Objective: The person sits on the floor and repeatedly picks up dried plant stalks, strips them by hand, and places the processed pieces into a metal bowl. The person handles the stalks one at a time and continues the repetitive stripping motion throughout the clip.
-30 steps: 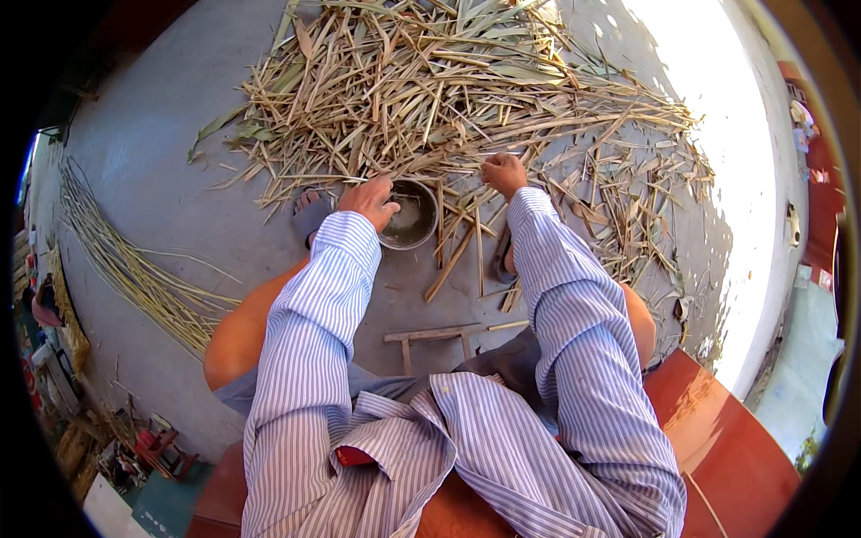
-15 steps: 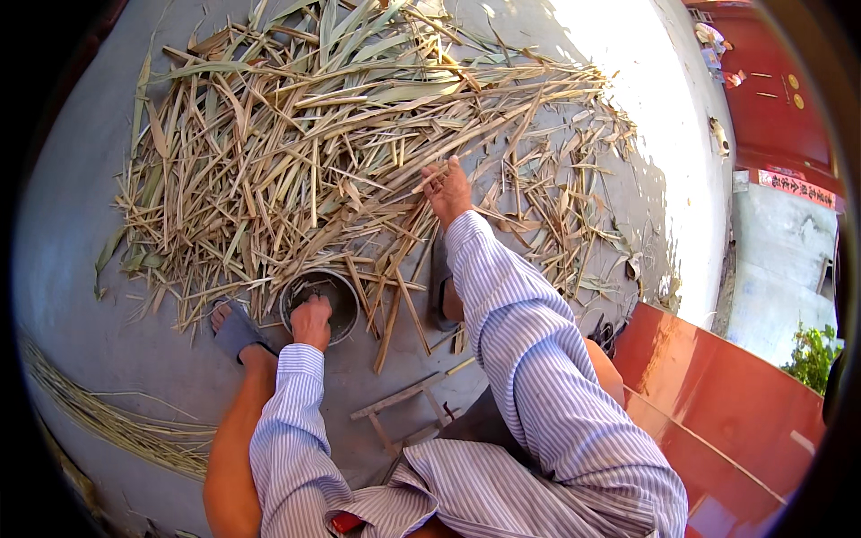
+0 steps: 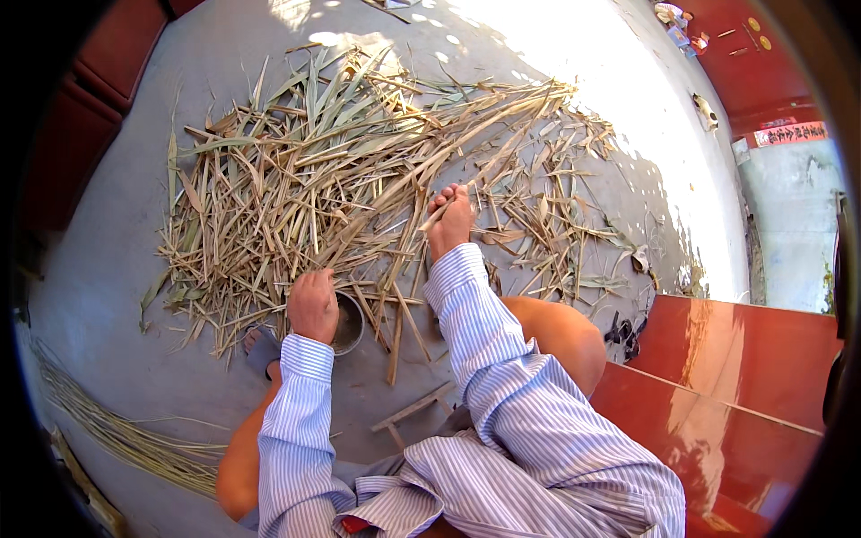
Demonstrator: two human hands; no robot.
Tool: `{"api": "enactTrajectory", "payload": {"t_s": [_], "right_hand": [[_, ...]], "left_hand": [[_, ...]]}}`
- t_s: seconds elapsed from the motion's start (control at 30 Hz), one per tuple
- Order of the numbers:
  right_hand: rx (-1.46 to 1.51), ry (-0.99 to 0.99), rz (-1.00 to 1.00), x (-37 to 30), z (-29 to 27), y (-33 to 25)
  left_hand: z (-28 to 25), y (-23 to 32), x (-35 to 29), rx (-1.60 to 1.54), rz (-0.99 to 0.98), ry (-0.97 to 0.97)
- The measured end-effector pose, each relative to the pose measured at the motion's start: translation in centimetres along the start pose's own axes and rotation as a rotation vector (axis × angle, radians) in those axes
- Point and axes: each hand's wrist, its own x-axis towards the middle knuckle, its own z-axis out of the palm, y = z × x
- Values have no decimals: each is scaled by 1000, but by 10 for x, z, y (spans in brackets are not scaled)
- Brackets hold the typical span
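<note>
My right hand [image 3: 451,220] is closed round a short piece of dry stalk [image 3: 439,213] and hovers over the near right part of a pile of dry stalks and leaves [image 3: 296,179]. My left hand [image 3: 313,305] is curled, back up, at the left rim of a round container [image 3: 355,332] that looks like a small bucket. Its fingers are tucked under, so what they hold, if anything, is hidden. The hand and sleeve cover part of the container, whose inside is grey and dim.
A low wooden frame [image 3: 414,408] stands below the container. Long thin stalks [image 3: 126,439] lie in a bundle at the left. Red panels [image 3: 717,403] rise at the right. A sandalled foot [image 3: 263,348] rests beside the pile. Another person [image 3: 671,14] is far off, upper right.
My left hand has come up out of the container to its left rim. My right hand stays by the pile, still closed on a stalk piece. The whole view has shifted.
</note>
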Motion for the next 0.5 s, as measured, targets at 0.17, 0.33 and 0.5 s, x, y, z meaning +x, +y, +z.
{"api": "enactTrajectory", "payload": {"t_s": [0.17, 0.33, 0.5], "right_hand": [[-262, -432, 519, -82, 3, 15], [-476, -640, 694, -165, 38, 4], [-489, -518, 755, -173, 72, -22]], "left_hand": [[-91, 66, 43, 72, 148, 98], [-132, 93, 42, 492, 270, -85], [-221, 97, 18, 626, 321, 17]]}}
